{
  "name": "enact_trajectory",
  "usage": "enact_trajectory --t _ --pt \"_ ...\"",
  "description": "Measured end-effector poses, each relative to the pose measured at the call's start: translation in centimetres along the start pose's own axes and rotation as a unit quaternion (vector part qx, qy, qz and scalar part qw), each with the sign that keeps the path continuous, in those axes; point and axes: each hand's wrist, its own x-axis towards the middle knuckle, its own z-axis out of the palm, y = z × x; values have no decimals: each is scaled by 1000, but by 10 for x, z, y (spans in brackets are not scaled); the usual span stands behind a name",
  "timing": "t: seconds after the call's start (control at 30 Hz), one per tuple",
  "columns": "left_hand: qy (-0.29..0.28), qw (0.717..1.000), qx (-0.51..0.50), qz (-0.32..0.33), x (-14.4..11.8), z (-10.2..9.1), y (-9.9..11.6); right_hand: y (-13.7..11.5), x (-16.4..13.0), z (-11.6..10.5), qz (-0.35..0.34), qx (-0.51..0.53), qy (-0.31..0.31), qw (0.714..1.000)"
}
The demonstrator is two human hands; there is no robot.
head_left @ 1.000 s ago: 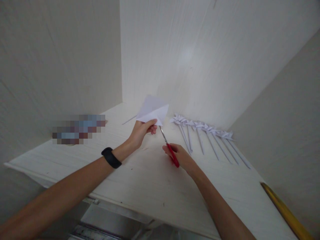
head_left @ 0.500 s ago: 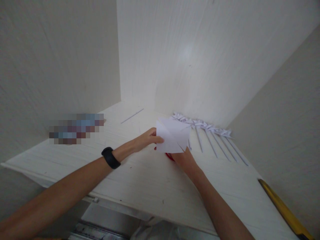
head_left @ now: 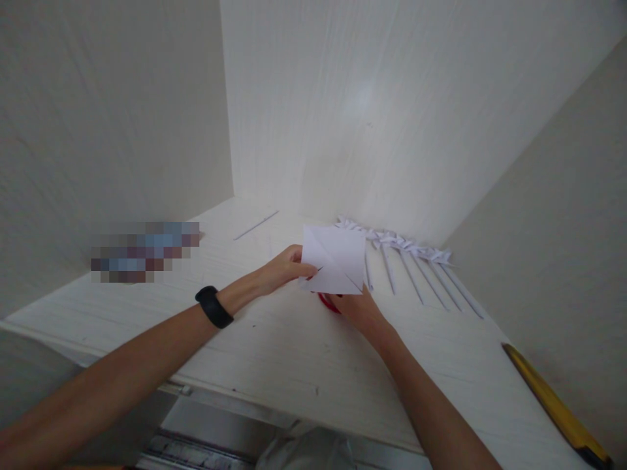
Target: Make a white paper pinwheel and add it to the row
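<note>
Two hands meet over the middle of the white table (head_left: 274, 346), and a square sheet of white paper (head_left: 337, 261) is held up between them, just above the surface. The left hand (head_left: 284, 269) is closed in a pinch on the sheet's left edge, thumb on top. The right hand (head_left: 360, 308) is placed under the lower right corner; its fingers are curled around the red handles of a pair of scissors (head_left: 327, 302), which are mostly hidden behind the paper, so the blades cannot be seen. The sheet lies directly ahead of the right hand and to the right of the left hand, creased along its diagonals, with short cuts visible at the lower corners. A row of paper pinwheels (head_left: 409, 264) on sticks is laid out just beyond, to the right. A yellow stick (head_left: 553, 401) lies well apart at the table's right edge.
</note>
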Motion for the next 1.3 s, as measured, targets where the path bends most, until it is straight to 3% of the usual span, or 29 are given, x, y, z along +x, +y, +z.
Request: enact_trajectory --t 0.27,0.5,0.73,0.87,1.07,1.3 --pt "-3 1000 -2 -4 2 -3 -1 -8 7 -26 93 198 86 972" --pt "14 1000 2 -5 3 -1 2 -20 9 -30 103 409 93 902" --pt "15 999 -24 -26 5 -1 -1 -19 9 -26 88 362 150 916" --pt "19 998 -29 -54 6 -1 -7 -20 9 -25 81 344 141 925" --pt "69 995 16 -71 8 -1 -12 -17 7 -21 80 311 136 937" --pt "104 992 8 -74 8 0 -10 -17 8 -24 91 309 205 925"
